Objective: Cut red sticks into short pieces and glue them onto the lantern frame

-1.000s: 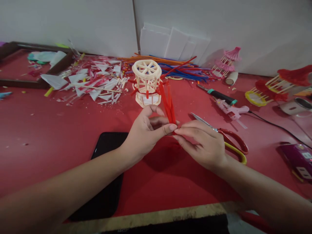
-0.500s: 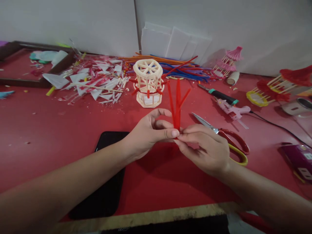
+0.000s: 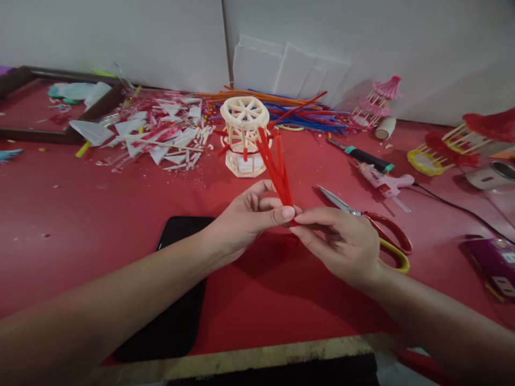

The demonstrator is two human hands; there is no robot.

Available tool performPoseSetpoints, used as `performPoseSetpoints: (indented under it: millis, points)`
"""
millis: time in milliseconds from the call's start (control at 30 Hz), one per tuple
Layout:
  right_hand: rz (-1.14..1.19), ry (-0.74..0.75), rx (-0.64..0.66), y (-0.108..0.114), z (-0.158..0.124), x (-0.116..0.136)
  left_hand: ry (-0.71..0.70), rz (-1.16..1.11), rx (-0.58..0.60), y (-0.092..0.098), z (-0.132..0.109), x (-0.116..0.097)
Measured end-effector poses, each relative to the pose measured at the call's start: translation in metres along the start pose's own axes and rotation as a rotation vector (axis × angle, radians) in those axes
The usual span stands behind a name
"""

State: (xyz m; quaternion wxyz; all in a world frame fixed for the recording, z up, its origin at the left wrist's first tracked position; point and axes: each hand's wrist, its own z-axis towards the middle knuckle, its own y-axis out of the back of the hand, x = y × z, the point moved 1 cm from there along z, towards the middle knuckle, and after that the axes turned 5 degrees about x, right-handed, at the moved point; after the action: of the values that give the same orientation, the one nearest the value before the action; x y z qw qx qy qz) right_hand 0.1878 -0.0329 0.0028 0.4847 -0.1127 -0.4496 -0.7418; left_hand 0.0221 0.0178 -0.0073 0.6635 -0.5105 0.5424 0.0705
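Note:
Several red pipe cleaners (image 3: 280, 177) are bunched together, fanning up and tilting to the left. My left hand (image 3: 257, 214) pinches the bunch near its lower end between thumb and fingers. The fingertips of my right hand (image 3: 341, 236) close on the same lower end from the right, just below the left thumb. Behind the bunch stands a cream tower frame (image 3: 244, 115) made of sticks and fuzzy rings, with short red pipe cleaner pieces around its middle. Open scissors (image 3: 386, 230) with red and yellow handles lie beside my right hand, which partly hides them.
A black phone (image 3: 177, 300) lies under my left forearm. At the back are coloured pipe cleaners (image 3: 314, 118) and a scrap heap (image 3: 161, 128). To the right lie a pink glue gun (image 3: 384, 179) with a cord, a black-and-green tool (image 3: 368, 159) and a red-roofed model (image 3: 450, 145).
The red bunch has swung from upright to a leftward tilt, its tops now overlapping the cream tower. Both hands keep nearly the same place.

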Motion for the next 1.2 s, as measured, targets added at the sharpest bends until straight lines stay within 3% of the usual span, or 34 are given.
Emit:
performPoseSetpoints:
  millis: [167, 367, 567, 867, 1200]
  points:
    - [0.226, -0.109, 0.002, -0.002, 0.001, -0.002, -0.033, 0.048, -0.039, 0.0, -0.002, 0.0]
    - [-0.039, 0.065, -0.028, -0.001, 0.005, 0.002, -0.184, 0.216, -0.141, -0.006, -0.005, 0.0]
    - [-0.219, 0.115, -0.059, -0.004, 0.003, 0.002, -0.282, 0.445, -0.228, -0.007, -0.009, 0.0]
    - [-0.27, 0.165, 0.018, -0.002, 0.002, 0.001, -0.269, 0.649, -0.227, -0.008, -0.009, -0.003]
    - [-0.369, 0.237, 0.174, -0.002, 0.001, -0.008, -0.18, 0.618, -0.249, -0.005, -0.007, 0.0]
